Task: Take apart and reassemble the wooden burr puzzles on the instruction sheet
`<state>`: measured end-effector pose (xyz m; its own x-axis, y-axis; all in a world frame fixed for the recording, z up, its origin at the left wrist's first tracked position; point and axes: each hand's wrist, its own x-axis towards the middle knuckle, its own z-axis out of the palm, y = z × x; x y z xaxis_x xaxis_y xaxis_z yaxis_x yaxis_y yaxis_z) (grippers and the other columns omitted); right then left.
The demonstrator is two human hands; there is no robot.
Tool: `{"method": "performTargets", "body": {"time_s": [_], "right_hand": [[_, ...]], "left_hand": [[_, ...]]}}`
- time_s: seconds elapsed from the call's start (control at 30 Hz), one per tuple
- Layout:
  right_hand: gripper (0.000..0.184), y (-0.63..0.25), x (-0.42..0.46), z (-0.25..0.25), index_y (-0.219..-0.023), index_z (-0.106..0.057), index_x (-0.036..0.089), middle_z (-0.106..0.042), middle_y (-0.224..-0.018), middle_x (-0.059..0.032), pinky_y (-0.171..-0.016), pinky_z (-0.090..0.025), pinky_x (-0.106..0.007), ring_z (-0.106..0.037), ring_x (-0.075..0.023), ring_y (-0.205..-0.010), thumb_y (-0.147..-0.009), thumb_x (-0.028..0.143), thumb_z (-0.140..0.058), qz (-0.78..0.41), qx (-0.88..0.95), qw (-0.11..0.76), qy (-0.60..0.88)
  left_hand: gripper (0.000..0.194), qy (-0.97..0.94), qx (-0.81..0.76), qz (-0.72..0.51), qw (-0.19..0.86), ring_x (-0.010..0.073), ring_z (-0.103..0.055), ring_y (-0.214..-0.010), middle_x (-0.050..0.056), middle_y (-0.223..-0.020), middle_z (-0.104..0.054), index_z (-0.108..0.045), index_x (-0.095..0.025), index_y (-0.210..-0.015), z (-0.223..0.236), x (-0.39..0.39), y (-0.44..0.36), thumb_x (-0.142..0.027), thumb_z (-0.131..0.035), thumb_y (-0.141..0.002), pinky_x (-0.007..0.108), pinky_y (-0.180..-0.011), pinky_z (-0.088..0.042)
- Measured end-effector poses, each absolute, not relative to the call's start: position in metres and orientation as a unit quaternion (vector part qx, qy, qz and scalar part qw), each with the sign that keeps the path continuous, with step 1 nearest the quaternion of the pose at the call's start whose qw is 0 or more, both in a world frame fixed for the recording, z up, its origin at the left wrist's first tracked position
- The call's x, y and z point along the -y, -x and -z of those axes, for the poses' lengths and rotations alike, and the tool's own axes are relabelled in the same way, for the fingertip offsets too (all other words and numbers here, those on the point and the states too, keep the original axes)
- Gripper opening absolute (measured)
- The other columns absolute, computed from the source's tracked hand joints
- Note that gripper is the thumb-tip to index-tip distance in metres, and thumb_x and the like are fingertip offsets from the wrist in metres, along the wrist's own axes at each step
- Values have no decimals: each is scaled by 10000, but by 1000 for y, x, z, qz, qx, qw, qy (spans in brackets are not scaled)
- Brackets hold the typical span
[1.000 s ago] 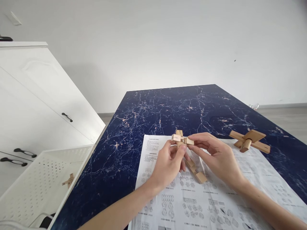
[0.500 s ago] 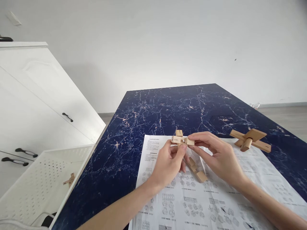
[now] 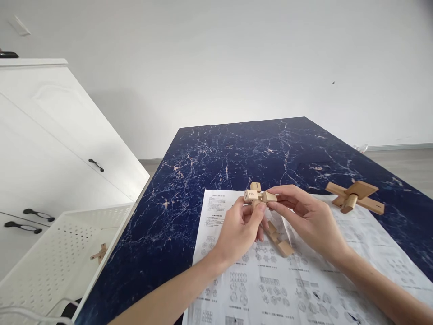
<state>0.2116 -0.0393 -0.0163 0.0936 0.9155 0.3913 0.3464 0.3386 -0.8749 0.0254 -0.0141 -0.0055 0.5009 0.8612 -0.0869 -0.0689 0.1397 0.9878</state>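
Observation:
Above the printed instruction sheet (image 3: 213, 205), my left hand (image 3: 238, 230) pinches pale wooden puzzle pieces (image 3: 251, 195) between thumb and fingers. Dark marks show on their faces, and one block sticks up at the back. My right hand (image 3: 304, 214) grips a light wooden piece (image 3: 269, 197) by its right end, held against the ones in my left hand. How the pieces join is partly hidden by my fingers. A loose notched wooden piece (image 3: 284, 247) lies on the paper just below my hands.
An assembled wooden cross-shaped puzzle (image 3: 353, 198) stands at the right on the sheet's far edge. The dark blue marbled table (image 3: 237, 153) reaches towards the wall. At the left are a white cabinet (image 3: 61, 131) and a white perforated basket (image 3: 43, 266) holding another small wooden piece (image 3: 99, 254).
The held pieces have tilted slightly, so more of the marked block's top shows. Both hands keep their grip in nearly the same place. The view has shifted a little.

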Motion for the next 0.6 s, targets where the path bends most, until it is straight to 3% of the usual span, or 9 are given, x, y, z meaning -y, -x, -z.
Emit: {"method": "performTargets", "body": {"time_s": [0.6], "right_hand": [[164,-212,42,19,-1193,-777,274,-794,-1185,-79,-801,-695,-384,-784,-252,-1011,-1053,262,-691,-150,683,519,492]], "left_hand": [[497,-567,-355,-345,659,106,-589,-546,-1,-805,-662,-590,-168,-1209,4,14,-24,-628,-634,-1028,256,-552,-461]]}}
